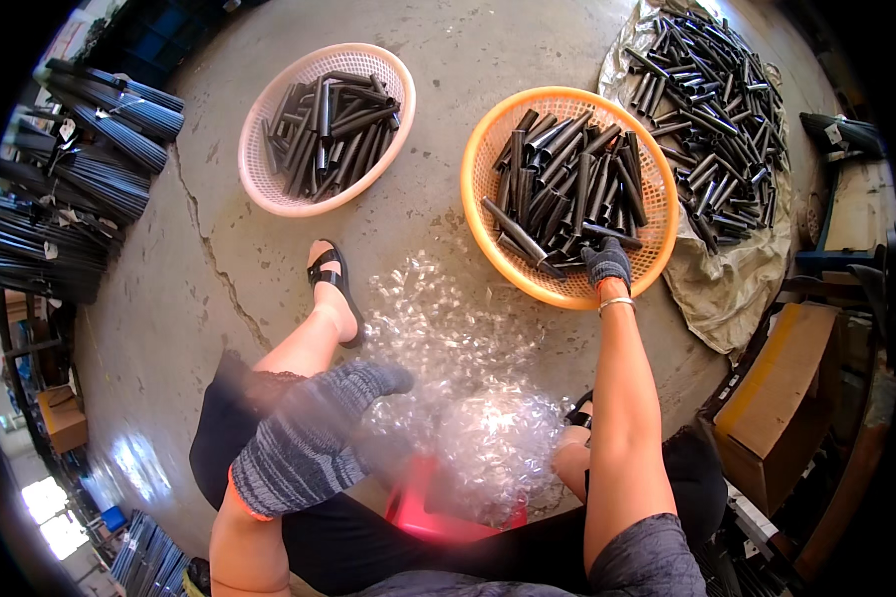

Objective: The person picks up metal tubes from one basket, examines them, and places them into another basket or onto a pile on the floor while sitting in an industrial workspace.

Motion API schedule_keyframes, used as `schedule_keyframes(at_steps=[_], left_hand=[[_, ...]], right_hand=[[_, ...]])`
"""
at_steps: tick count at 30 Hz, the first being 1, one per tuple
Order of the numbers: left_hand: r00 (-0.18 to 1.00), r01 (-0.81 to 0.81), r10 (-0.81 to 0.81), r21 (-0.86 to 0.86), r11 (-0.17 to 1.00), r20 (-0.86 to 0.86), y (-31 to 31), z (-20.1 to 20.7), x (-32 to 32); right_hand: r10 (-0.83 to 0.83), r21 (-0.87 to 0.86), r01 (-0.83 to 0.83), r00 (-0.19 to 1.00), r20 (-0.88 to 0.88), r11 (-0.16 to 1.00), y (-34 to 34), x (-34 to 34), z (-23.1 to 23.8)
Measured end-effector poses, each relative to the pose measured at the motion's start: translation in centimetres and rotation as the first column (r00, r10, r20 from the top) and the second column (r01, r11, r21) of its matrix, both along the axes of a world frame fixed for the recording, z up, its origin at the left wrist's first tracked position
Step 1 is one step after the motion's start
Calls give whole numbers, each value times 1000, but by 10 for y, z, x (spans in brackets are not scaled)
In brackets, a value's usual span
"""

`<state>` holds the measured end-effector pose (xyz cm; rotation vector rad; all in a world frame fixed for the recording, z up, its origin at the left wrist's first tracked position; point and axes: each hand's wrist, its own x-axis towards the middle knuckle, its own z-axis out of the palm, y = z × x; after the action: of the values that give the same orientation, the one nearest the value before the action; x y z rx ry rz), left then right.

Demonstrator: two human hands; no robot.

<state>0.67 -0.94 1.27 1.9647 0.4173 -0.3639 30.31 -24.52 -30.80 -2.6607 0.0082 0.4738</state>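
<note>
My right hand (607, 265), in a dark grey knit glove with an orange cuff, reaches into the near right side of an orange plastic basket (476, 214). Its fingers close at a black tube (612, 237) lying among many similar short tubes. My left hand (319, 418), in a grey striped glove, hangs over my left thigh, smeared by motion; its fingers cannot be made out clearly. Beside it, small clear plastic pieces (498, 438) heap up over a red plastic container (423, 507) between my legs. More of these shiny pieces spread across the floor in front.
A pink basket (254, 164) of black tubes stands at the far left. At the right, loose tubes (717, 129) pile on a pale sheet (712, 298). Bundled dark rods (80, 169) line the left side. A cardboard box (777, 378) sits at the right.
</note>
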Motion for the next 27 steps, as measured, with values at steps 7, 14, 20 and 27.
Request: schedule_keyframes(at_steps=[7, 14, 20, 27], left_hand=[[993, -60, 59, -3, 998, -102, 4, 5, -4], [992, 109, -96, 177, 978, -81, 8, 7, -3], [994, -25, 33, 81, 996, -99, 11, -1, -20], [992, 56, -78, 204, 977, 102, 7, -3, -23]], right_hand=[[32, 72, -36, 998, 62, 997, 47, -23, 2], [-44, 42, 40, 996, 81, 998, 63, -7, -42], [-44, -110, 39, 998, -41, 993, 74, -1, -55], [-181, 222, 329, 844, -506, 918, 47, -22, -16]])
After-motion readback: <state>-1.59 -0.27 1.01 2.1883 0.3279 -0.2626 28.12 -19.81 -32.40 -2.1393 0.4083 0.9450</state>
